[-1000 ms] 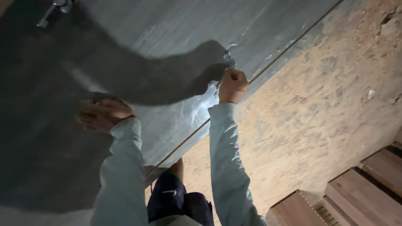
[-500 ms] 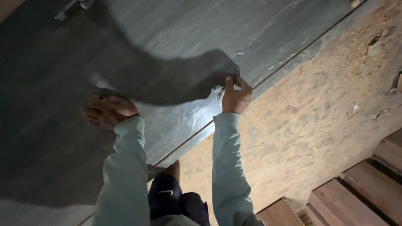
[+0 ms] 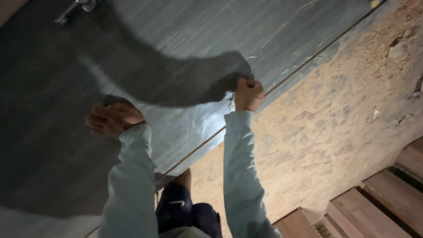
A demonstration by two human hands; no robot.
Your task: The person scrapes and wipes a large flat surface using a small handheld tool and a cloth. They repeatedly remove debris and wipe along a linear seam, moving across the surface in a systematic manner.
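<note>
A large grey wood-grain panel [image 3: 185, 39] fills the upper left, with a thin clear film [image 3: 200, 128] lying shiny and wrinkled on it near its long edge. My right hand [image 3: 249, 94] is closed in a fist, pinching a crumpled bit of that film close to the edge. My left hand [image 3: 113, 119] rests flat on the panel further left, fingers pressed down. A dark rounded edge shows beyond its fingertips; I cannot tell what it is. Both arms wear pale long sleeves.
A metal lever handle [image 3: 72, 9] sits on the panel at the top left. Sandy, dusty ground [image 3: 335, 119] with small stones spreads to the right. Wooden boards [image 3: 374, 207] lie at the lower right. My dark-clothed legs [image 3: 185, 211] show below.
My right hand has shifted a little to the right along the panel's edge, still gripping the film. My left hand stays pressed in the same spot.
</note>
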